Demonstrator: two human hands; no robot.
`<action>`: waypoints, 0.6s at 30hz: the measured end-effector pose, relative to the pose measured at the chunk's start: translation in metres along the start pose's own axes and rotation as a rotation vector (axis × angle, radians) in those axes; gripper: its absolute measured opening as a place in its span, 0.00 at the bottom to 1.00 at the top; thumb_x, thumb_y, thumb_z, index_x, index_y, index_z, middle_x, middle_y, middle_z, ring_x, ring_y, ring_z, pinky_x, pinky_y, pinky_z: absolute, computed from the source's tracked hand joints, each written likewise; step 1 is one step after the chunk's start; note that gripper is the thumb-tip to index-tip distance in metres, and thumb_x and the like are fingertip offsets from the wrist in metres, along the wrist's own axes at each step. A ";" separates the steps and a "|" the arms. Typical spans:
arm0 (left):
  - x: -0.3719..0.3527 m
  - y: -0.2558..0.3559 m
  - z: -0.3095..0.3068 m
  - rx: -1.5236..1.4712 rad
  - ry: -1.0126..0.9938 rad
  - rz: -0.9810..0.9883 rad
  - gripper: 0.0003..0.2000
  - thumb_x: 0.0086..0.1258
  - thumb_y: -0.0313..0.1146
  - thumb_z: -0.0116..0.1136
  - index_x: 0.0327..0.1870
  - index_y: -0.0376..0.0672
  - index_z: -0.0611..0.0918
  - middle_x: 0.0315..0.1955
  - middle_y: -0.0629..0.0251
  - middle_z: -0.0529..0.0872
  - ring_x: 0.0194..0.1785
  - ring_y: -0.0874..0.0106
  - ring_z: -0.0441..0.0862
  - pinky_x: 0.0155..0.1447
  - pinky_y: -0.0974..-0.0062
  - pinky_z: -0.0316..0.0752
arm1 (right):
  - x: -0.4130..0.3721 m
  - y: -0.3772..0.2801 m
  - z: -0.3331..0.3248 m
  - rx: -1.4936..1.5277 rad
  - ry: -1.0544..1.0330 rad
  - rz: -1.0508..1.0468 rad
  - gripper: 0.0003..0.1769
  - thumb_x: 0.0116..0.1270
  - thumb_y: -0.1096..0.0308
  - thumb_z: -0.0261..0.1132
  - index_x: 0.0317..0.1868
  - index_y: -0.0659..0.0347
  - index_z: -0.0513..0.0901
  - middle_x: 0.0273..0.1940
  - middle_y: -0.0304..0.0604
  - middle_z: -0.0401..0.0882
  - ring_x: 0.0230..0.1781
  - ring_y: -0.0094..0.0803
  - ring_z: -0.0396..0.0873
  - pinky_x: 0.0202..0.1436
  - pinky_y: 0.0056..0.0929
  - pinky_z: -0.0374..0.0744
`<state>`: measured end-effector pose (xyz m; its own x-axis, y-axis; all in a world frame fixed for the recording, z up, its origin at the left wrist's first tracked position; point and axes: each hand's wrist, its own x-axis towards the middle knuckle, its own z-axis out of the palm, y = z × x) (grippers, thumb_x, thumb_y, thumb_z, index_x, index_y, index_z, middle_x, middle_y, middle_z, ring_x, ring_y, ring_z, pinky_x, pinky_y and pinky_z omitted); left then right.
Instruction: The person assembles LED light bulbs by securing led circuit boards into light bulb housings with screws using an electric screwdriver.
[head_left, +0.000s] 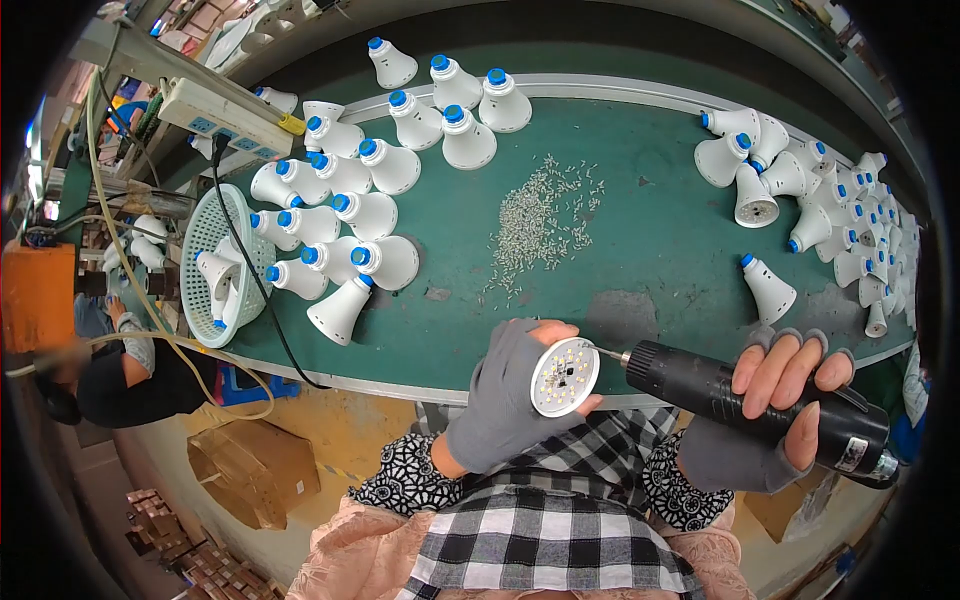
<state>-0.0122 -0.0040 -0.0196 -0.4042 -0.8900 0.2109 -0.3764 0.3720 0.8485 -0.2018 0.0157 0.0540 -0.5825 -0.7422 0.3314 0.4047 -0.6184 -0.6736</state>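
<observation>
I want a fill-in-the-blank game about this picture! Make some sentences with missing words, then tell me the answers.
1. The right hand grips a ____-coloured electric screwdriver.
2. The left hand, holding an LED bulb, wears a ____ fingerless glove.
3. Loose small screws lie on the ____ tabletop.
4. The caps on the white bulb housings are ____.

Missing words: black; grey; green; blue.

1. Tabletop (pixel 655 225): passable between screws (pixel 535 220) and right lamps (pixel 786 176).
2. Lone lamp (pixel 770 292) stands at that passage's near right.
3. Left lamps (pixel 388 262) and basket (pixel 191 305) obstruct the left.
4. Driver (pixel 700 382) blocks the near approach, right of centre.
</observation>
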 end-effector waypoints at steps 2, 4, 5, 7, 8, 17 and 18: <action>0.000 0.000 -0.001 0.035 -0.021 -0.006 0.32 0.49 0.37 0.78 0.55 0.42 0.74 0.47 0.59 0.78 0.49 0.58 0.76 0.52 0.64 0.72 | 0.001 -0.002 -0.001 -0.003 -0.080 0.020 0.14 0.64 0.70 0.60 0.46 0.58 0.65 0.29 0.37 0.63 0.28 0.26 0.68 0.38 0.28 0.72; 0.001 0.001 -0.004 0.101 -0.061 -0.013 0.34 0.49 0.40 0.80 0.56 0.40 0.73 0.49 0.59 0.79 0.53 0.61 0.79 0.54 0.67 0.76 | 0.000 -0.003 0.000 -0.017 -0.081 0.017 0.14 0.64 0.70 0.60 0.45 0.58 0.65 0.29 0.37 0.63 0.28 0.25 0.68 0.38 0.28 0.72; 0.000 0.001 -0.003 0.096 -0.052 -0.008 0.34 0.49 0.40 0.80 0.56 0.40 0.73 0.49 0.59 0.79 0.53 0.61 0.79 0.54 0.68 0.76 | 0.000 -0.004 0.001 -0.024 -0.081 0.016 0.14 0.64 0.70 0.60 0.45 0.58 0.64 0.29 0.37 0.63 0.28 0.25 0.68 0.38 0.28 0.72; -0.001 0.000 -0.002 0.086 -0.035 0.002 0.34 0.49 0.40 0.80 0.56 0.40 0.74 0.49 0.60 0.79 0.52 0.62 0.79 0.54 0.68 0.76 | -0.002 -0.005 0.003 -0.047 -0.083 0.009 0.14 0.64 0.70 0.61 0.45 0.57 0.64 0.28 0.37 0.63 0.27 0.26 0.69 0.37 0.27 0.73; 0.000 0.001 -0.002 0.089 -0.040 -0.004 0.35 0.48 0.40 0.80 0.56 0.40 0.73 0.49 0.60 0.79 0.52 0.62 0.79 0.54 0.68 0.76 | -0.003 -0.005 0.004 -0.058 -0.083 0.004 0.14 0.64 0.70 0.61 0.45 0.57 0.64 0.28 0.37 0.63 0.27 0.26 0.69 0.37 0.27 0.73; -0.001 0.002 -0.002 0.068 -0.026 -0.043 0.35 0.48 0.42 0.81 0.55 0.40 0.74 0.49 0.60 0.80 0.52 0.63 0.80 0.53 0.69 0.77 | -0.005 -0.003 0.006 -0.074 -0.055 -0.019 0.16 0.64 0.69 0.63 0.45 0.57 0.65 0.28 0.37 0.63 0.27 0.26 0.69 0.36 0.27 0.73; 0.000 0.004 -0.003 0.074 -0.032 -0.046 0.35 0.48 0.42 0.81 0.55 0.40 0.74 0.50 0.60 0.80 0.52 0.63 0.80 0.53 0.69 0.77 | -0.005 -0.003 0.006 -0.075 -0.046 -0.017 0.16 0.64 0.69 0.63 0.45 0.57 0.65 0.28 0.37 0.63 0.27 0.26 0.69 0.36 0.27 0.73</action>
<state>-0.0107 -0.0031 -0.0151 -0.4112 -0.8980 0.1563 -0.4550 0.3508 0.8185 -0.1956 0.0198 0.0586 -0.5550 -0.7440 0.3720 0.3406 -0.6112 -0.7144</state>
